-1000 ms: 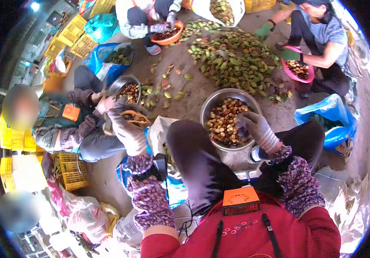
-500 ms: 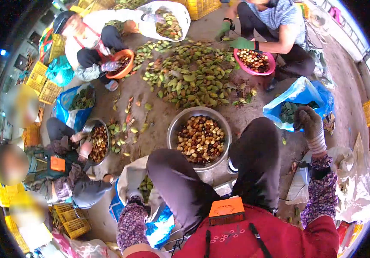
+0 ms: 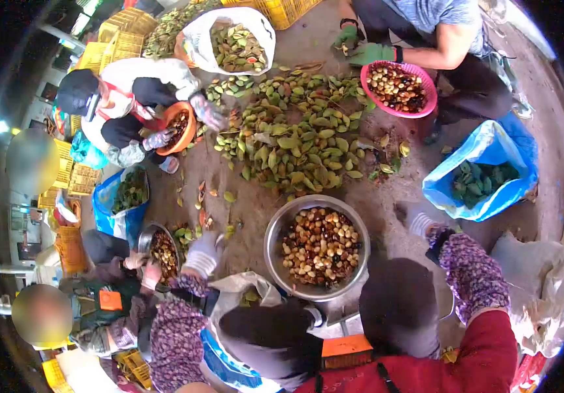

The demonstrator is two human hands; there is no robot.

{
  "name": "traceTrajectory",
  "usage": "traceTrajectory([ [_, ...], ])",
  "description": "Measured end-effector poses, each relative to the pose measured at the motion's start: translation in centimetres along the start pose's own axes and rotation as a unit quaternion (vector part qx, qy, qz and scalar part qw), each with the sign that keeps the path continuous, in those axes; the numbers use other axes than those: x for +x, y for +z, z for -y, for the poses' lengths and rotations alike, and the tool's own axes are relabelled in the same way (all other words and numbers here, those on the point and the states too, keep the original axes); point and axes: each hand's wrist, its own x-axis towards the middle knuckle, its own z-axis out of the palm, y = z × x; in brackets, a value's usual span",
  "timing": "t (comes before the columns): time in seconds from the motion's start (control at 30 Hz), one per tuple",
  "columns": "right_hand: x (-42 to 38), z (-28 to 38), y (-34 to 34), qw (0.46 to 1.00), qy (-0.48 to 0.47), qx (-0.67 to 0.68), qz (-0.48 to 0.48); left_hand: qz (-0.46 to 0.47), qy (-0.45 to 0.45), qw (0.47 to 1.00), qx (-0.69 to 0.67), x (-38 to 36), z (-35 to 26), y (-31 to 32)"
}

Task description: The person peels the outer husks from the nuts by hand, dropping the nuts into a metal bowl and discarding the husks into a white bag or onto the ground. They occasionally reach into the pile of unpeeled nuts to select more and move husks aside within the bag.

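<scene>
Head view, left to right around the big steel bowl (image 3: 275,252): a small steel bowl (image 3: 145,237) of brown nuts sits left of it, by a seated person. The gloved left hand (image 3: 202,254), fingers loosely spread, reaches down between the two bowls, holding nothing. The big bowl brims with brown and yellow nuts. Its right neighbour, the gloved right hand (image 3: 418,219), rests low on the floor; its grip cannot be told. Farther right, a blue bag (image 3: 491,147) holds green husks.

Steel bowl (image 3: 275,252) of nuts (image 3: 321,245) before the knees, husk pile (image 3: 295,141) behind it, bag (image 3: 442,190) right.
</scene>
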Motion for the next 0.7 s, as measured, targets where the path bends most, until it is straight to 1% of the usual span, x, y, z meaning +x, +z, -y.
traceTrajectory([
  [0.03,2.7,-1.2,3.4,0.998,-0.038,0.046,-0.006,-0.035,0.054,0.998,-0.004,2.9,0.0,-0.4],
  [0.07,4.0,-1.0,4.1,0.997,-0.009,0.07,0.012,-0.046,0.073,0.996,0.001,5.5,-1.3,-1.3],
  [0.1,6.1,-0.9,6.3,0.997,-0.006,0.075,0.016,-0.058,0.092,0.994,0.006,8.3,-3.2,-1.7],
  [0.17,10.2,-0.7,11.7,0.992,-0.123,-0.026,-0.023,-0.093,0.106,0.989,0.035,13.9,-5.8,-0.6],
  [0.2,10.8,0.6,11.9,0.992,-0.121,-0.024,-0.019,-0.1,0.092,0.99,0.042,16.8,-6.6,0.5],
  [0.27,10.8,4.0,10.2,0.98,-0.138,0.136,-0.036,-0.103,0.078,0.991,0.046,21.7,-7.9,3.7],
  [0.3,11.6,4.4,10.5,0.981,-0.135,0.136,-0.033,-0.109,0.032,0.993,0.042,23.9,-8.5,5.3],
  [0.33,12.3,4.9,10.9,0.969,-0.161,0.171,-0.078,-0.112,-0.014,0.993,0.039,25.8,-8.6,6.6],
  [0.37,12.6,5.4,11.4,0.954,-0.183,0.206,-0.122,-0.103,-0.011,0.994,0.04,27.5,-8.2,7.9],
  [0.4,12.5,5.9,11.4,0.953,-0.163,0.192,-0.166,-0.138,-0.002,0.99,0.028,28.8,-7.9,9.5],
  [0.43,12.4,6.7,11.5,0.956,-0.151,0.195,-0.158,-0.171,0.006,0.985,0.013,29.6,-7.7,11.2],
  [0.5,13.0,7.4,11.8,0.944,-0.143,0.227,-0.195,-0.173,0.015,0.985,0.01,30.7,-7.5,12.7],
  [0.53,13.5,7.4,12.3,0.949,-0.132,0.235,-0.165,-0.186,0.004,0.983,-0.003,31.5,-7.1,13.2],
  [0.57,13.5,7.9,12.0,0.951,-0.13,0.23,-0.16,-0.199,-0.009,0.98,-0.016,31.9,-6.5,14.0],
  [0.6,13.4,8.9,11.0,0.958,-0.135,0.184,-0.175,-0.265,0.002,0.964,-0.012,31.6,-6.4,14.0],
  [0.63,13.3,10.0,10.1,0.962,-0.142,0.139,-0.19,-0.261,-0.003,0.965,-0.016,31.2,-6.1,14.1],
  [0.67,13.4,11.0,9.0,0.965,-0.143,0.16,-0.153,-0.145,-0.057,0.965,-0.21,30.0,-6.4,12.5],
  [0.7,13.7,12.0,8.6,0.965,-0.144,0.161,-0.147,-0.023,-0.109,0.913,-0.392,28.7,-6.6,10.6],
])
